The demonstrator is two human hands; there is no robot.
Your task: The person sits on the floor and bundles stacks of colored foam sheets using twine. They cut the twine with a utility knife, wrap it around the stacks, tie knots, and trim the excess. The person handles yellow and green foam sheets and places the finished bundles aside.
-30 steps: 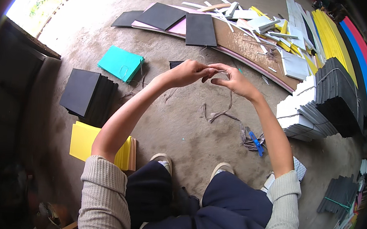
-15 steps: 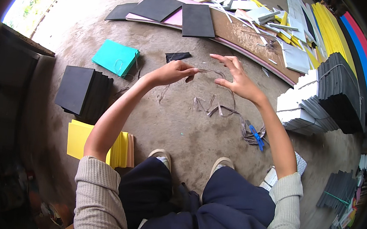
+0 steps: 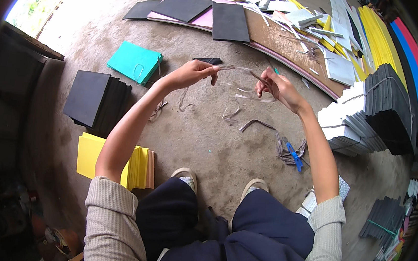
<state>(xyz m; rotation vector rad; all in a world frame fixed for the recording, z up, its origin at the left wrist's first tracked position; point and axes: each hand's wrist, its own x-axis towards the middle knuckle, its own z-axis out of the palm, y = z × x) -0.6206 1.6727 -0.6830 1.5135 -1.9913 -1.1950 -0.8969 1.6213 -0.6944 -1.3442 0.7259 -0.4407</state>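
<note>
A thin greyish-brown plastic strip (image 3: 237, 68) stretches between my hands above the concrete floor. My left hand (image 3: 190, 74) pinches one part of it between thumb and fingers. On the other side, my right hand (image 3: 281, 91) is closed on the strip, its fingers curled. Loose lengths of the strip hang below both hands, and a crumpled coil (image 3: 286, 154) of it lies on the floor. A blue tool (image 3: 294, 157), perhaps a cutter, rests on that coil.
At left stand a tied teal foam stack (image 3: 134, 62), a black stack (image 3: 87, 99) and a yellow stack (image 3: 91, 157). Tied white and black sheets (image 3: 390, 104) stand at right. Farther off, boards (image 3: 277, 37) carry black sheets and white and yellow offcuts.
My right hand has gone from spread fingers to closed on the strip. The strip between my hands is now tauter. My left hand has shifted slightly up and left.
</note>
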